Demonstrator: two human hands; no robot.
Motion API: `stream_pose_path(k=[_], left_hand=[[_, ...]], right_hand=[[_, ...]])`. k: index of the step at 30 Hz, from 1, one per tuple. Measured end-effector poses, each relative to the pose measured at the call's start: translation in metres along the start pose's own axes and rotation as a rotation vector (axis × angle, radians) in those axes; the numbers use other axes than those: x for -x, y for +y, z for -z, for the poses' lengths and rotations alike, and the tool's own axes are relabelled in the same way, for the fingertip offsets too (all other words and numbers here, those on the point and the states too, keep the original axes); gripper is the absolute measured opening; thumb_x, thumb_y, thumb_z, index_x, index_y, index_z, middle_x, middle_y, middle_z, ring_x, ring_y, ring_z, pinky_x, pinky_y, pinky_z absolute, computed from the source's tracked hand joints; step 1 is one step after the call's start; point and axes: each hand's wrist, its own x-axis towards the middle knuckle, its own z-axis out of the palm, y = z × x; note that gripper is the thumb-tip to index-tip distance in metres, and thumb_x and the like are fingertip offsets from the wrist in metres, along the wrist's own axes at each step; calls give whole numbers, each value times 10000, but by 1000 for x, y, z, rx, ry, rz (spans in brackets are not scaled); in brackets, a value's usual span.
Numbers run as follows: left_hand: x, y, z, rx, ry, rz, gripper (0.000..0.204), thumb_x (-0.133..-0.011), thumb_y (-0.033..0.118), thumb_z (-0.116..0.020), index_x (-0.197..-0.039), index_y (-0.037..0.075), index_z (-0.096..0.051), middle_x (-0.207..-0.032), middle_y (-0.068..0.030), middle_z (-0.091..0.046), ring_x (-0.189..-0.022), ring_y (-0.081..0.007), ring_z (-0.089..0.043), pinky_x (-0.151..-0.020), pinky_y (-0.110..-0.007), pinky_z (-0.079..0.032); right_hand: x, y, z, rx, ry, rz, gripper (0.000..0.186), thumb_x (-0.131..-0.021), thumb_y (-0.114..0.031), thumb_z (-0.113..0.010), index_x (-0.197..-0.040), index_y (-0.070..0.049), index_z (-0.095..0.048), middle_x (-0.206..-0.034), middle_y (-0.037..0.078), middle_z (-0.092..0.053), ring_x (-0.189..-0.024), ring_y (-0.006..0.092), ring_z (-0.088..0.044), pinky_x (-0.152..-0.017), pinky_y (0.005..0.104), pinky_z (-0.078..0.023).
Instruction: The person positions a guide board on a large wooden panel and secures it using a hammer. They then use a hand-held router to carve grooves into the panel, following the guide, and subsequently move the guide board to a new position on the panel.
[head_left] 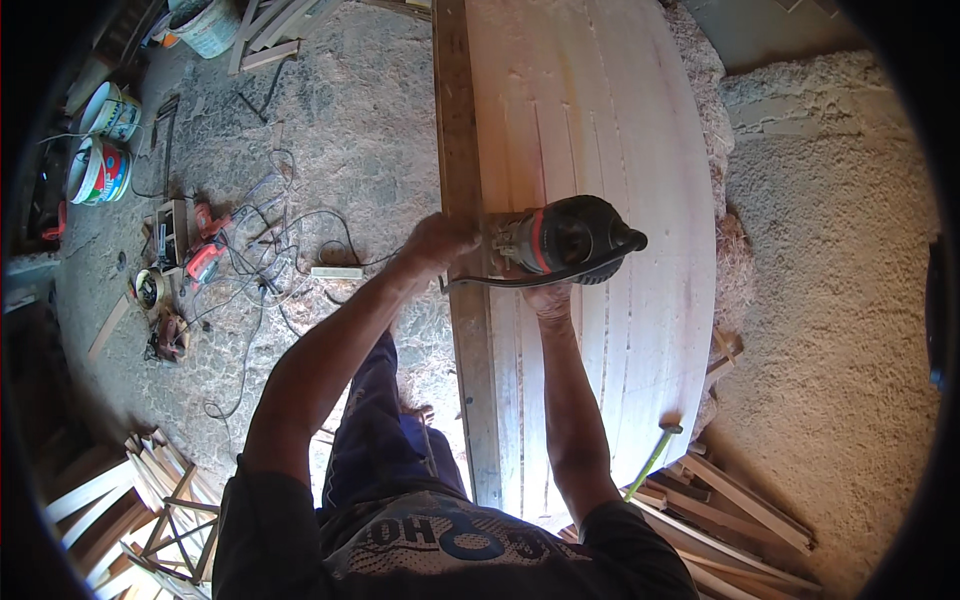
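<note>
A corded power tool with a black motor housing, a red band and a metal-coloured front part is held over a wide pale wooden panel. Its exact kind is unclear from above. My right hand is wrapped round it from the near side, fingers mostly hidden beneath the housing. At the tool's left end, above the panel's edge, my left hand is closed and slightly blurred; its grip on the tool is partly hidden. The black cord loops from the housing's right end back leftward. Boards with dark seams make up the panel.
A dark wooden beam borders the panel's left side. Tangled cables, a white power strip and a red power tool lie on the dusty floor. Buckets stand far left. Wood offcuts and a green-handled tool are near right.
</note>
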Motion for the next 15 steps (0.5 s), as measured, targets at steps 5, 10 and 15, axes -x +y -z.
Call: stream_pose_path(k=[5,10,15], left_hand=[[6,10,-7,206,19,99,323,-881,198,-771,-1113,-15,-698,-1021,-61,-718,-907,-173,-669,-819,-329,-525],[4,2,1,174,11,48,368,-882,253,-766,-1148,5,-704,-1100,-98,-715,-1090,-211,-634,-989,-398,-441],[11,19,-15,66,22,151,473,-900,322,-748,-1264,33,-660,-1217,-120,-691,-1217,-238,-588,-1075,-435,-376]], right_hand=[[75,22,-5,518,167,123,671,-857,-279,-765,-1446,-135,-476,-1474,86,-508,-1365,274,-470,-1118,545,-408],[149,35,-6,-346,208,9,696,-861,-228,-792,-1453,-75,-459,-1480,122,-483,-1374,325,-450,-1148,529,-376],[206,50,-25,-229,76,214,664,-938,-373,-676,-1466,-64,-418,-1444,169,-490,-1361,320,-458,-1156,551,-342]])
